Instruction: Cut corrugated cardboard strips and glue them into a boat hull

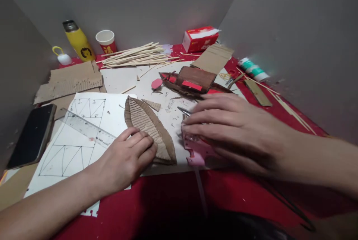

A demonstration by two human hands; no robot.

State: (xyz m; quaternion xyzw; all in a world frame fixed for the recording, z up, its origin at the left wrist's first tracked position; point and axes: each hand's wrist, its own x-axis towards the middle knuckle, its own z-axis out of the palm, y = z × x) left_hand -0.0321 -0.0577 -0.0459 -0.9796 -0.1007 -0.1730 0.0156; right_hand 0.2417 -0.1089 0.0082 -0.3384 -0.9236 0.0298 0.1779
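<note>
Head view: one frame, looking down at a cluttered red table (156, 202).
Left hand (125, 158): lies flat, fingers together, pressing the near end of a leaf-shaped cardboard piece (148, 128); nothing is clamped.
Cardboard piece: corrugated side up, running from under the left fingertips away toward the far side.
Right hand (235, 128): fingers extended and close together, resting on a pink glue gun (195, 146); whether it grips the gun cannot be told.
Glue gun: under the right fingertips, just right of the cardboard piece.
Left of left hand: ruler (86, 128) on a drawing sheet (69, 150), phone (32, 135) beyond.
Beyond right hand: model boat (192, 81); sticks (137, 56) further off.
</note>
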